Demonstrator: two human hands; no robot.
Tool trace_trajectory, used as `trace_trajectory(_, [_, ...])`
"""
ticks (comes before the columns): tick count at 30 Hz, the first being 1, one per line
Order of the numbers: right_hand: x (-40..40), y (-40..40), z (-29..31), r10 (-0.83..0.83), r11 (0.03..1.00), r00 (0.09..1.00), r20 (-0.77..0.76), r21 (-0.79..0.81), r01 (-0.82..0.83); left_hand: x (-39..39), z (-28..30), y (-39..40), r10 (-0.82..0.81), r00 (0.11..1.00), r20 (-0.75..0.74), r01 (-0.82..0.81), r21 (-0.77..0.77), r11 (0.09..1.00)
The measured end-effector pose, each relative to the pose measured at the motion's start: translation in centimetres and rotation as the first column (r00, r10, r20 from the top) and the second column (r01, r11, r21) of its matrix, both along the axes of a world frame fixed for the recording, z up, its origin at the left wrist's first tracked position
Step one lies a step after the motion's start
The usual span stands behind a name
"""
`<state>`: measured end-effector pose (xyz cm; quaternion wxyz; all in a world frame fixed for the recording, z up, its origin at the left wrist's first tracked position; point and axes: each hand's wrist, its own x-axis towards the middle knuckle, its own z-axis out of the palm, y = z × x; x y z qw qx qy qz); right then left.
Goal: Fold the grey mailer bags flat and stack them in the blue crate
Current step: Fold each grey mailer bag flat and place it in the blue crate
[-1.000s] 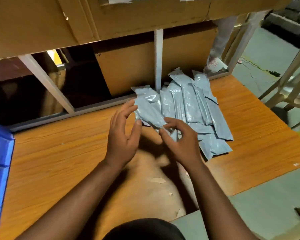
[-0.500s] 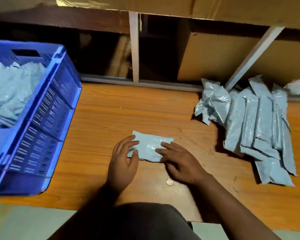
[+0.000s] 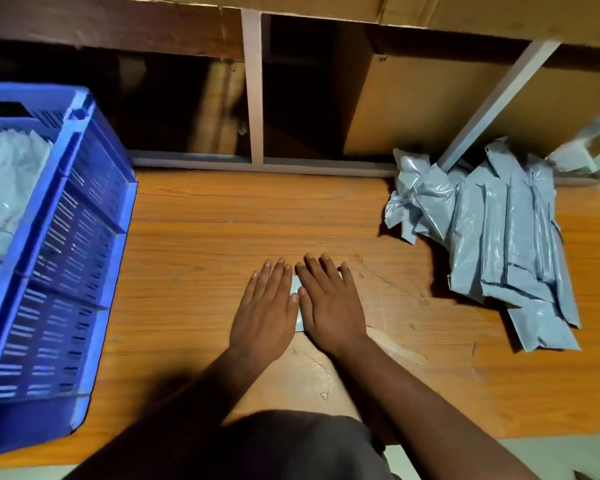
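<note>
Blue plastic crate stands at the far left of the wooden table, well to the left of the folded mailer. Grey bags already lie inside it, loosely heaped as far as can be seen; its near wall is slatted. Its position within arm's reach of the folded mailer appears chosen so finished pieces can be moved across in one motion.

Folded mailer lies at the centre of the table, almost wholly covered; only a thin grey strip shows between the two hands. Left hand rests flat on its left part, fingers straight and together, gripping nothing. Right hand lies directly beside it on the mailer's right part, likewise flat with straight fingers, thumbs nearly touching. Judgement: both palms are pressing the fold down to expel air and set the crease, so the piece will stack flat.

Unfolded mailer pile sits well to the right of the folded mailer, against the base of a slanted white frame post. These bags lie long and overlapping, one crumpled at the pile's left edge. Judgement: this is the supply still to be folded; much of the task remains.
</note>
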<state>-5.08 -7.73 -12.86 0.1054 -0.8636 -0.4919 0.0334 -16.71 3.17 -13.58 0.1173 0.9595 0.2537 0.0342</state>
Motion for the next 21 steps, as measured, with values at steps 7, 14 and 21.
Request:
trace_trajectory(7, [-0.4, 0.4, -0.1, -0.015, 0.998, 0.998, 0.056, -0.059, 0.018, 0.1, -0.3, 0.1, -0.033, 0.999, 0.006, 0.033, 0.026, 0.999])
trace_trajectory(14, [-0.2, 0.6, -0.2, -0.025, 0.997, 0.999, 0.022, -0.079, 0.026, 0.5, 0.2, 0.1, -0.03, 0.999, -0.018, 0.03, 0.016, 0.999])
trace_trajectory(21, [1.1, -2.4, -0.5, -0.043, 0.999, 0.987, -0.154, -0.019, 0.041, -0.7, 0.2, 0.5, 0.013, 0.998, -0.062, -0.016, -0.047, 0.999])
